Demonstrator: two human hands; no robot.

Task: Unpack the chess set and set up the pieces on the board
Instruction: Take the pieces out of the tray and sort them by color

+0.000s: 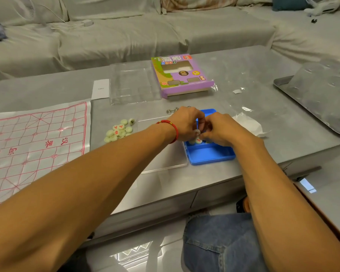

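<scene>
A person seated at a grey tabletop (234,79) works both hands over a blue case (210,154) holding round chess pieces, partway through unpacking the set. The left hand (185,124), a red cord at its wrist, and the right hand (222,130) meet above the case, fingers curled inward around pale pieces (197,134); just which fingers pinch which piece cannot be told, since the hands hide one another. A few more pieces show in the case beneath them.

The unpacking appears well advanced. The purple box (182,75) lies emptied at the far side, a clear plastic tray (133,85) beside it and a white slip of paper (100,89) to its left. The case's transparent lid (165,161) lies open toward the left. A small heap of pieces (120,131), some showing red characters, already sits on the tabletop between the case and the board (35,146).

The board, a white sheet printed with a red grid, is spread flat at the left edge and carries no pieces. By that reading, the setting-up itself has not begun: the rest of the pieces must come out, then all must be placed on the grid.
</scene>
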